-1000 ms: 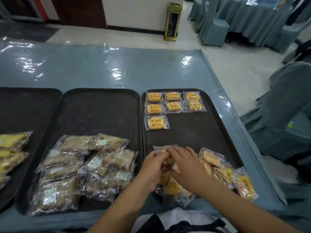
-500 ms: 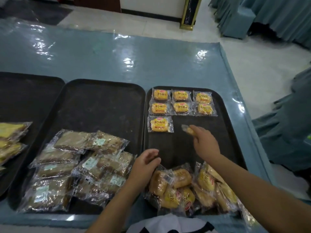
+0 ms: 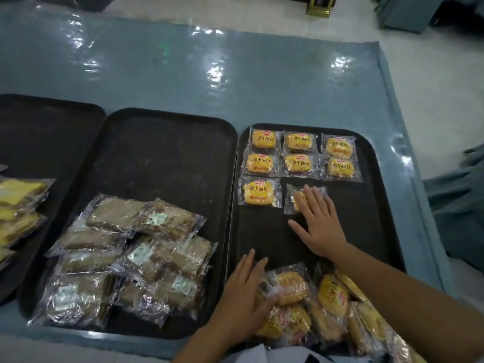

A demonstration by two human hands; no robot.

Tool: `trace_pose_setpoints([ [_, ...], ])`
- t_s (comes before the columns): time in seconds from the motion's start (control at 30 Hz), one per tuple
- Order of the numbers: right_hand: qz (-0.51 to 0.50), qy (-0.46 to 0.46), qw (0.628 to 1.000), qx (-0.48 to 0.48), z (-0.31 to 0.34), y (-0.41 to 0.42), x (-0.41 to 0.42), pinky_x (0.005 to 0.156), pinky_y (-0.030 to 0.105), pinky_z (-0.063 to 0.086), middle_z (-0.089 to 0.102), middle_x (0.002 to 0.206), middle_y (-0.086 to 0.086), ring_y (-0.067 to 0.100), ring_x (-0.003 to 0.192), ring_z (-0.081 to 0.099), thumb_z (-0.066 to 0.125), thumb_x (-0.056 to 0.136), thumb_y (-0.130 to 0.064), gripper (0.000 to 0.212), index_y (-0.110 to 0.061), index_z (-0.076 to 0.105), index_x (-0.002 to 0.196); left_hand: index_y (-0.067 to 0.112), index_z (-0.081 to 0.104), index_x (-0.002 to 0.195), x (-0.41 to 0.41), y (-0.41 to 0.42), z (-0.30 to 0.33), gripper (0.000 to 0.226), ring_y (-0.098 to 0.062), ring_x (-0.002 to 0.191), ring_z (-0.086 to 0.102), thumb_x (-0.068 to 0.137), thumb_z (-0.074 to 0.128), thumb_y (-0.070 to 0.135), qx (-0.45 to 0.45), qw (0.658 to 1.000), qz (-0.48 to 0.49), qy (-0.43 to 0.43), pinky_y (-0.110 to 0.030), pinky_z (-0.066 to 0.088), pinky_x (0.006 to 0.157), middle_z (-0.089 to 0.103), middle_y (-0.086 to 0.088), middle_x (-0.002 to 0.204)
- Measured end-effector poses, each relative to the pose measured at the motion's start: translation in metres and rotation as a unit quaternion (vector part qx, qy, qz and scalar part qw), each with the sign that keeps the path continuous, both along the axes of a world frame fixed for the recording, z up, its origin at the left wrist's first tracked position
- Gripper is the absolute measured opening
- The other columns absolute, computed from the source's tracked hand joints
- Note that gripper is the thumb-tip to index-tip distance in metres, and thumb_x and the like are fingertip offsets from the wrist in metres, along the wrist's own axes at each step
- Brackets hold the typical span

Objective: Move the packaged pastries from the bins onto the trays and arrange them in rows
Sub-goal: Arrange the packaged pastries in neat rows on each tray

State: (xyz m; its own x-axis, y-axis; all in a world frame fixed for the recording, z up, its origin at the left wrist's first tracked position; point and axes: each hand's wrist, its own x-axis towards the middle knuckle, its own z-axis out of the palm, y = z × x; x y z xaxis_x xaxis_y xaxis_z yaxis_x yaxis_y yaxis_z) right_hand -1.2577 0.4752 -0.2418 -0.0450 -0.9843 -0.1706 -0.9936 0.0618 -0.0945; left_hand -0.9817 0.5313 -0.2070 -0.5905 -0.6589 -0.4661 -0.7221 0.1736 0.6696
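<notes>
On the right black tray [image 3: 374, 231], yellow packaged pastries lie in rows: three in the far row [image 3: 298, 141], three in the second [image 3: 298, 163], and one [image 3: 259, 192] at the left of a third row. My right hand [image 3: 318, 221] lies flat with straight fingers on another yellow packet [image 3: 293, 199] just right of that one. A loose pile of yellow packets [image 3: 332, 305] sits at the tray's near edge. My left hand [image 3: 243, 297] rests flat on the pile's left side, fingers extended.
The middle black tray [image 3: 167, 158] holds a heap of brown packaged pastries [image 3: 131, 258] in its near half. A left tray [image 3: 39, 132] carries yellow packets [image 3: 18, 205] at the frame's left edge. All stand on a blue plastic-covered table [image 3: 235, 74]; covered chairs stand right.
My right hand carried a yellow packet from the pile up the tray and now presses it flat beside the third-row packet. My left hand dropped onto the pile.
</notes>
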Motion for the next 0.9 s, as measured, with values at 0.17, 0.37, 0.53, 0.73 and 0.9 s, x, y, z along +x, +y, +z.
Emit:
trace_pose_setpoints([
  [0.17, 0.018, 0.018, 1.000, 0.007, 0.002, -0.018, -0.004, 0.121, 0.046, -0.007, -0.019, 0.163, -0.001, 0.016, 0.148, -0.024, 0.014, 0.096, -0.069, 0.074, -0.035, -0.015, 0.154, 0.044, -0.003, 0.156, -0.002, 0.003, -0.001, 0.072, 0.000, 0.144, -0.030, 0.097, 0.031, 0.068, -0.014, 0.999, -0.025, -0.021, -0.033, -0.004, 0.121, -0.030, 0.024, 0.157],
  [0.37, -0.005, -0.009, 1.000, 0.003, 0.009, -0.023, 0.001, 0.121, 0.048, -0.008, -0.017, 0.164, -0.005, 0.013, 0.147, -0.025, 0.013, 0.094, -0.070, 0.071, -0.040, -0.012, 0.154, 0.042, -0.001, 0.157, -0.004, 0.002, -0.003, 0.068, -0.004, 0.147, -0.026, 0.099, 0.027, 0.065, -0.027, 0.998, -0.044, -0.038, -0.035, -0.004, 0.123, -0.024, 0.021, 0.161],
  [0.53, -0.093, -0.124, 0.986, -0.060, 0.031, -0.006, -0.001, 0.120, 0.048, -0.004, -0.001, 0.165, -0.011, 0.010, 0.151, -0.011, 0.023, 0.094, -0.068, 0.066, -0.045, 0.008, 0.154, 0.040, 0.005, 0.157, -0.003, 0.003, -0.005, 0.065, -0.005, 0.148, -0.022, 0.100, 0.029, 0.062, -0.039, 0.998, -0.042, -0.034, -0.037, -0.003, 0.124, -0.017, 0.020, 0.162],
  [0.73, -0.266, -0.290, 0.915, -0.089, 0.071, 0.079, -0.012, 0.118, 0.048, 0.023, 0.032, 0.156, -0.011, 0.013, 0.143, 0.029, 0.049, 0.096, -0.053, 0.052, -0.040, 0.039, 0.145, 0.038, 0.013, 0.157, -0.004, 0.005, -0.010, 0.063, -0.009, 0.151, -0.014, 0.101, 0.032, 0.060, -0.059, 0.997, -0.037, -0.025, -0.040, 0.001, 0.123, -0.006, 0.015, 0.166],
  [0.9, -0.415, -0.328, 0.835, -0.150, 0.096, 0.169, -0.012, 0.097, 0.042, 0.050, 0.061, 0.122, -0.004, 0.017, 0.113, 0.058, 0.065, 0.093, -0.028, 0.032, -0.027, 0.063, 0.125, 0.037, 0.020, 0.156, -0.006, 0.004, -0.010, 0.059, -0.012, 0.152, -0.011, 0.101, 0.034, 0.055, -0.063, 0.997, -0.036, -0.028, -0.043, 0.003, 0.122, 0.001, 0.014, 0.166],
])
